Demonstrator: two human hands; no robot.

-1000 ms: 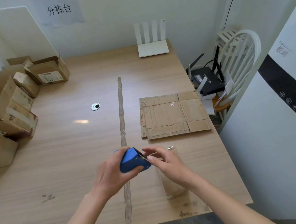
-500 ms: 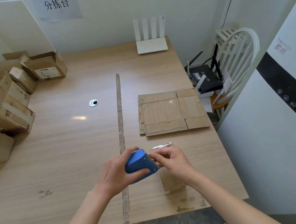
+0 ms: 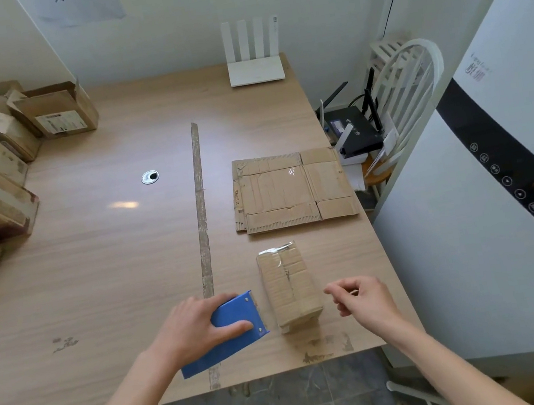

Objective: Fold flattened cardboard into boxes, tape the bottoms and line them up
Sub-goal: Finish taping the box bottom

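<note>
Left hand (image 3: 196, 330) grips blue tape dispenser (image 3: 229, 332), parked at 9 o'clock of small taped box (image 3: 288, 287) on desk (image 3: 111, 260); right hand (image 3: 363, 299), fingers loosely curled and empty, hovers at 3 o'clock, apparently just clear of tape. Flattened cardboard (image 3: 291, 190) waits at 12 o'clock.

A white router (image 3: 255, 65) with four upright antennas stands at the far edge of the desk (image 3: 101, 261), close to the far right corner. A round metal grommet (image 3: 150, 177) is set into the desktop left of a worn strip (image 3: 202, 219) (it looks like old tape residue) that runs from the near edge toward the far edge. Past the right edge, a white spindle-back chair (image 3: 415, 93) carries a black router (image 3: 353, 130) with several antennas. A paper sign (image 3: 80, 3) with printed characters hangs on the wall beyond the far edge. A large white appliance (image 3: 503, 219) with a dark control band stands to the right.
</note>
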